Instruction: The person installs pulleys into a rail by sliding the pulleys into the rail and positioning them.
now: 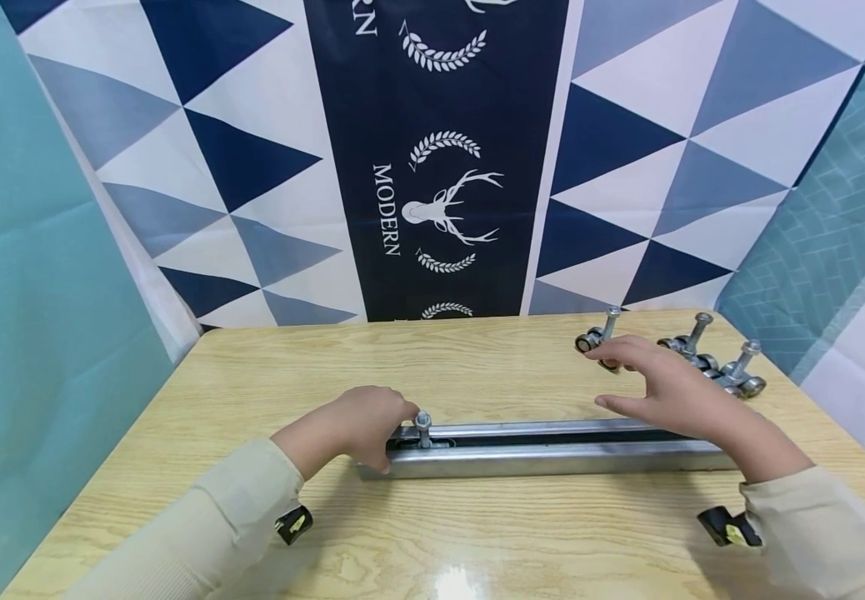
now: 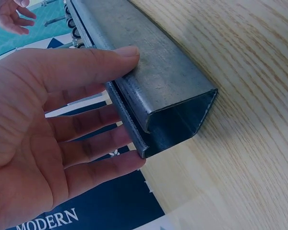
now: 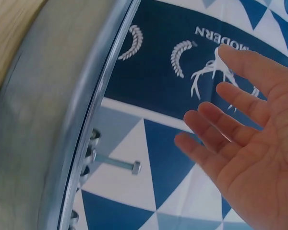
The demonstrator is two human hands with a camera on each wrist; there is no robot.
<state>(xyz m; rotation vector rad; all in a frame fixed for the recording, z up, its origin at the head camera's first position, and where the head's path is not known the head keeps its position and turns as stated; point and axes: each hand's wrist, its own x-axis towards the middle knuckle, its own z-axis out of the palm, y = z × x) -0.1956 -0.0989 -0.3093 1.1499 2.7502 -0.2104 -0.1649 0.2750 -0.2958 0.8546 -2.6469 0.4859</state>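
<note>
Cream sleeves (image 1: 200, 517) reach over a wooden table (image 1: 522, 533), where the left hand (image 1: 368, 425) grips a metal rail (image 1: 552, 460).
The rail lies across the table, slot upward; left thumb and fingers clasp its left end, just beside an upright bolt (image 1: 423, 427) standing in the slot. The right hand (image 1: 672, 392), thumb and fingers parted wide, hovers above the rail's right part, near three wheeled bolts (image 1: 695, 337).
</note>
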